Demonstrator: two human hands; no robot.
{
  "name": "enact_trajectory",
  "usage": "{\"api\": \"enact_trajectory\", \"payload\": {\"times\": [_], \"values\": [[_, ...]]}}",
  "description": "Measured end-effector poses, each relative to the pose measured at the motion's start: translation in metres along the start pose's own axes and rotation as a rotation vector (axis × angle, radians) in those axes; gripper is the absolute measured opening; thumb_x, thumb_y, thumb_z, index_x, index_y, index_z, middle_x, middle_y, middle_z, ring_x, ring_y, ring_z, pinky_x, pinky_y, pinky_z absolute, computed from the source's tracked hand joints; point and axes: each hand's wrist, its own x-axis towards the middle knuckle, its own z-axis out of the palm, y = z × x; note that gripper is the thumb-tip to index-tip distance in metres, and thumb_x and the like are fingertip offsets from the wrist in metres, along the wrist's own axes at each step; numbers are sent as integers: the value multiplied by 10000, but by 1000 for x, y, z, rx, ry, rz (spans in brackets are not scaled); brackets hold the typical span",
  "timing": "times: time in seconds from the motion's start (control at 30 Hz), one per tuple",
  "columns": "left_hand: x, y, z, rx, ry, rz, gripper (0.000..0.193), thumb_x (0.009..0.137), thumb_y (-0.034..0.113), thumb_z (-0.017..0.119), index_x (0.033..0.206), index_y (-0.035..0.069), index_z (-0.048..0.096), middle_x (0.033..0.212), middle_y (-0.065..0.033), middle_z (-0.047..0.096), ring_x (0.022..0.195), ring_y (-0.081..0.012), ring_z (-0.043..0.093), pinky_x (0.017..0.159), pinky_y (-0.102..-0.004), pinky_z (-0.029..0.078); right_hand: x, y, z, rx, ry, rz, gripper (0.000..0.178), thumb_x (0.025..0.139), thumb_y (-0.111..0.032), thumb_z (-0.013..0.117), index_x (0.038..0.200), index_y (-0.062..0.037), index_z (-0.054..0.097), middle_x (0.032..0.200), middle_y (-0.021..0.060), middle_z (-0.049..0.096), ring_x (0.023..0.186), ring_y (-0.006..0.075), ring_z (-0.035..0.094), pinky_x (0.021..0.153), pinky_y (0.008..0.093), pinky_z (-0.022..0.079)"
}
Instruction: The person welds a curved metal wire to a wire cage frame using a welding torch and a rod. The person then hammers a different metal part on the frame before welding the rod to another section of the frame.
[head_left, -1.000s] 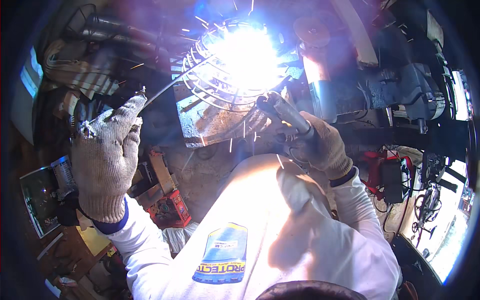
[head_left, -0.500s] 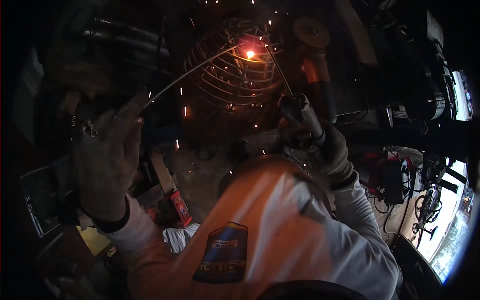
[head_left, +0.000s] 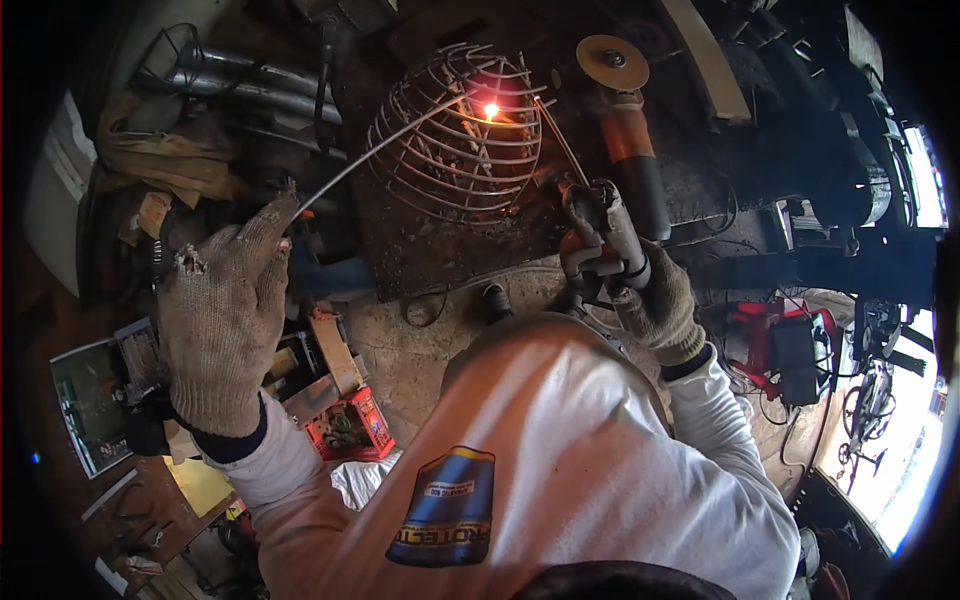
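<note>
A cage of curved metal rods point(head_left: 440, 175), rounded like a basket, rests on the dark metal table. Near its top right a bright glow point(head_left: 491, 111) shines. My left hand point(head_left: 225, 320), in a worn knit glove with torn fingertips, pinches the near end of a thin metal rod point(head_left: 375, 150); the rod's far end reaches the cage close to the glow. My right hand point(head_left: 662, 312), gloved too, is closed round a welding electrode holder point(head_left: 622, 235). A thin electrode point(head_left: 565, 145) sticks out of it up to the cage's right side.
An angle grinder point(head_left: 632, 150) with an orange body and round disc lies right of the cage on the table point(head_left: 400, 255). Metal tubes point(head_left: 250, 90) and cloth are at the far left. A red crate point(head_left: 365, 425) stands below left; a red machine point(head_left: 755, 345) with cables is at right.
The picture has gone from dark to bright, and the flying sparks no longer show. The glow is slightly farther left; both hands keep nearly the same places and grips.
</note>
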Motion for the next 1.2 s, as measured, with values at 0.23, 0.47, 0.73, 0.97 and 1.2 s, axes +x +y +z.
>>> {"api": "enact_trajectory", "payload": {"times": [0.23,0.47,0.73,0.97,1.2], "values": [[-4,2,-3,175,-21,37,314,1001,159,563,1305,128,639,1205,-81,701,969,-286,687,821,-388,556,-6,11,-1,60,11,-27,757,872,-529,721,1344,34,539,1062,215,716,985,377,717,855,414,559],[-1,14,-7,115,-71,-90,340,1010,216,537,1335,182,630,1186,-90,701,984,-296,682,834,-397,551,1,9,0,39,-93,-39,712,868,-465,736,1369,-4,526,1080,215,713,988,395,706,858,429,561],[-11,2,12,240,178,67,264,984,267,609,1231,229,696,972,-51,670,787,-254,643,681,-402,547,13,-1,4,47,-129,-68,711,892,-478,702,1364,18,513,1042,208,714,960,385,714,846,428,564],[-10,1,11,272,147,65,286,974,255,617,1251,254,687,958,-46,651,791,-250,635,684,-406,544,19,-5,4,14,-147,-67,704,891,-468,705,1353,29,516,1050,208,708,969,375,714,828,425,566],[-7,2,8,156,157,55,287,978,270,607,1255,256,681,967,-52,657,782,-252,644,672,-400,543,18,2,7,-2,-157,-55,704,881,-454,716,1362,21,515,1066,225,700,970,398,703,840,436,555]]}}
